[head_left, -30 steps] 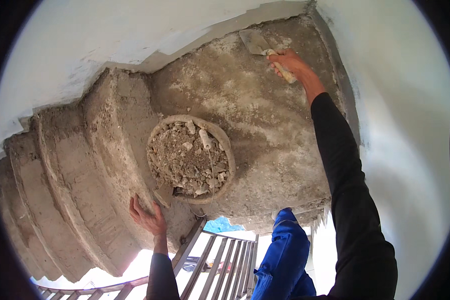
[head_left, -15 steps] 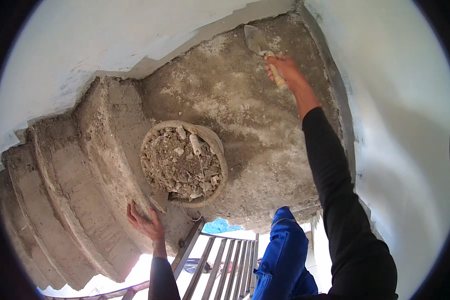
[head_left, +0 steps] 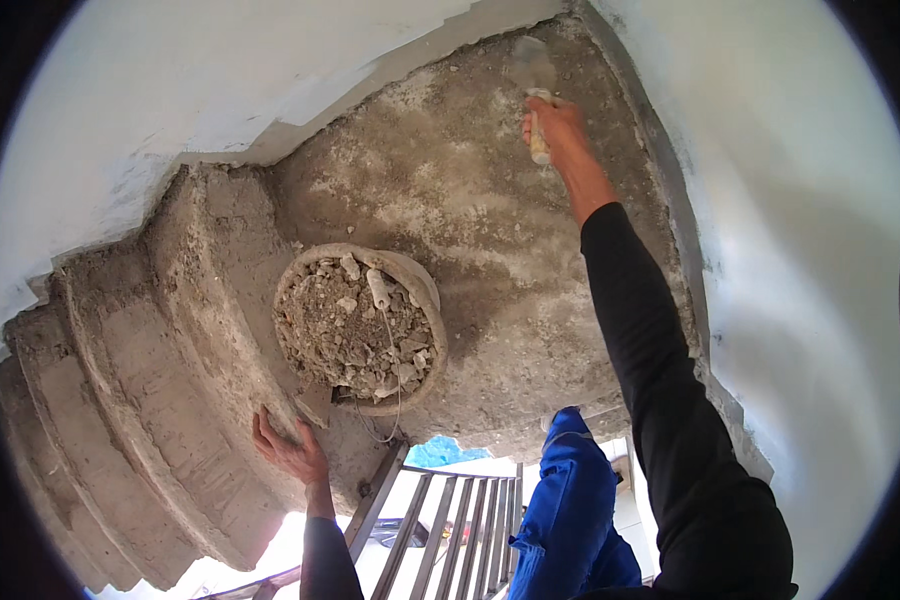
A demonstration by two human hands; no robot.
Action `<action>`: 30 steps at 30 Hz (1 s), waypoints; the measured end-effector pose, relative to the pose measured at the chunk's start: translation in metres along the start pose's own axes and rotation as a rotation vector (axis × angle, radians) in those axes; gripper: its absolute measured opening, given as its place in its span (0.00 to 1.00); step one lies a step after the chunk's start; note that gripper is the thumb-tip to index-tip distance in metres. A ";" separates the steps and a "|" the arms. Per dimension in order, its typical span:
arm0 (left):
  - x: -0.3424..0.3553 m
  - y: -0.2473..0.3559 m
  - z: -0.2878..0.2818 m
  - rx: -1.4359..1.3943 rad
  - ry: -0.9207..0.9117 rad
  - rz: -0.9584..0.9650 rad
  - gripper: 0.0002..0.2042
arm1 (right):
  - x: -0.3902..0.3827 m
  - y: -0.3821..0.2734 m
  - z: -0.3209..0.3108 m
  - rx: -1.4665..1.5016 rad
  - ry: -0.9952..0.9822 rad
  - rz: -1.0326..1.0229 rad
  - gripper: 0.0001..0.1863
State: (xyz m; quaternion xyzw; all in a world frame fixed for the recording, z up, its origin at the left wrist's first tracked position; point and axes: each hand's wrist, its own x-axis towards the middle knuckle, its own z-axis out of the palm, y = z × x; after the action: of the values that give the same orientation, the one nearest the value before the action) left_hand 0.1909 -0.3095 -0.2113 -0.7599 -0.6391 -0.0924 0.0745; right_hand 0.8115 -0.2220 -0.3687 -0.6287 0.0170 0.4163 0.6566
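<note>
My right hand (head_left: 550, 125) grips the pale wooden handle of a trowel (head_left: 531, 62), whose blade is blurred over the dusty concrete landing (head_left: 470, 180) near its far corner. My left hand (head_left: 290, 445) rests with fingers apart on the rough edge of a concrete step (head_left: 215, 350). Just above that hand stands a round, dust-covered bucket (head_left: 433, 300) heaped with rubble (head_left: 340, 320); a white cylindrical handle grip (head_left: 378, 288) on a wire lies over the heap.
Concrete steps (head_left: 120, 380) curve down to the left along a white wall (head_left: 170, 80). Another white wall (head_left: 790, 250) rises on the right. A metal railing (head_left: 450, 520), a blue sheet (head_left: 435, 450) and my blue-clothed leg (head_left: 565, 500) show at the bottom.
My right hand and trowel have moved a little leftward, the blade now blurred near the corner. The whole view has shifted slightly. My left hand stays on the step.
</note>
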 end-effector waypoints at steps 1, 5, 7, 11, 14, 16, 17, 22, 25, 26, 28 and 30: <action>0.000 0.003 0.003 -0.006 0.001 0.005 0.33 | 0.003 0.004 -0.007 0.051 0.089 -0.049 0.10; -0.001 -0.001 0.006 0.000 0.015 0.012 0.33 | -0.016 0.031 -0.029 0.058 0.132 -0.123 0.09; -0.001 0.001 0.000 -0.024 0.011 0.012 0.33 | -0.045 0.051 -0.028 0.181 0.296 -0.090 0.09; -0.002 -0.010 0.001 0.010 0.004 0.040 0.33 | -0.077 0.053 -0.016 0.103 0.252 -0.088 0.09; -0.004 0.000 0.004 0.011 0.003 0.024 0.33 | -0.053 0.029 -0.027 -0.067 0.030 -0.147 0.11; -0.003 0.003 0.008 -0.009 -0.002 0.028 0.32 | -0.030 0.024 -0.048 0.006 0.114 -0.079 0.11; -0.003 -0.002 0.006 -0.006 -0.003 0.036 0.32 | -0.034 0.035 -0.053 0.013 0.119 -0.076 0.11; -0.006 -0.009 0.002 0.027 0.012 0.055 0.33 | -0.110 0.083 -0.088 0.191 0.277 -0.052 0.09; -0.007 -0.014 0.002 0.045 0.032 0.066 0.33 | -0.170 0.101 -0.097 0.260 0.378 -0.045 0.09; -0.008 -0.012 0.002 0.039 0.028 0.073 0.33 | -0.183 0.104 -0.099 0.331 0.411 -0.037 0.09; -0.008 -0.009 0.002 0.039 0.014 0.057 0.33 | -0.186 0.104 -0.095 0.190 0.319 -0.053 0.08; -0.009 -0.012 0.004 0.047 0.013 0.043 0.33 | -0.181 0.096 -0.086 -0.003 0.126 -0.080 0.08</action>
State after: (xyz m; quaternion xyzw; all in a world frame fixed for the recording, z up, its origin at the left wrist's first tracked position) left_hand 0.1783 -0.3150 -0.2177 -0.7710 -0.6240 -0.0805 0.0986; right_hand 0.6824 -0.4025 -0.3655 -0.6547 0.0327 0.3495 0.6695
